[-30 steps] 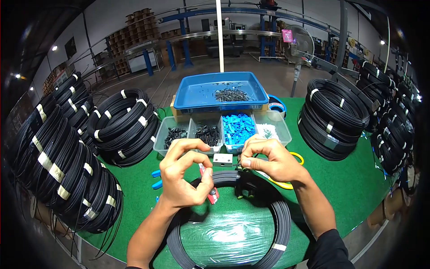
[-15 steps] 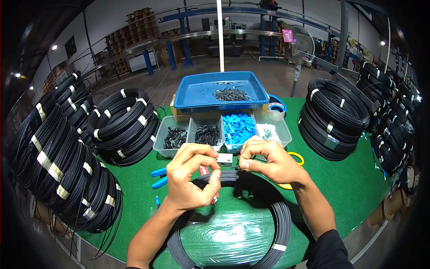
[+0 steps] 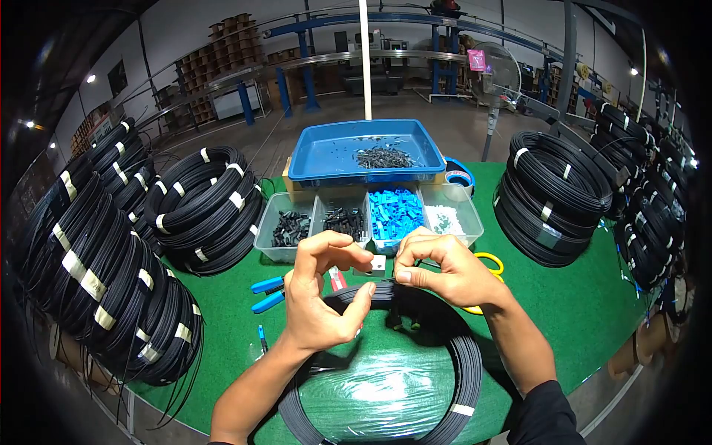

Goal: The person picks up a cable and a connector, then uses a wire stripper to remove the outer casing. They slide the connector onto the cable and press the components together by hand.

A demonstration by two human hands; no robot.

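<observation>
A large coil of black cable (image 3: pixel 467 363) lies on the near part of the counter (image 3: pixel 222 319), directly below the hands. It is a thick, dark ring of many thin strands, bound with a pale tape band (image 3: pixel 463 409) at its lower right; glossy clear film (image 3: pixel 371 386) shows inside it.

The left hand (image 3: pixel 319 311) is open, its thumb and index finger spread apart just beside a small metal block (image 3: pixel 379 267). The right hand (image 3: pixel 452 278) is pinched narrow on what looks like a thin black strand, though its fingers hide most of it.

The counter is covered in green. Blue-handled pliers (image 3: pixel 268 300) lie left of the coil and a yellow handle (image 3: pixel 494 256) shows by the right hand. Beyond stand a clear divided bin (image 3: pixel 472 215), holding black, blue and white pieces, and a blue tray (image 3: pixel 326 176) of dark scraps. Taped stacks of coils (image 3: pixel 96 274) rise on both sides. Farther back, the workshop has a grey floor (image 3: pixel 259 148), blue metal frames (image 3: pixel 308 85), a standing fan (image 3: pixel 495 70) and piled brown spools (image 3: pixel 200 96).
</observation>
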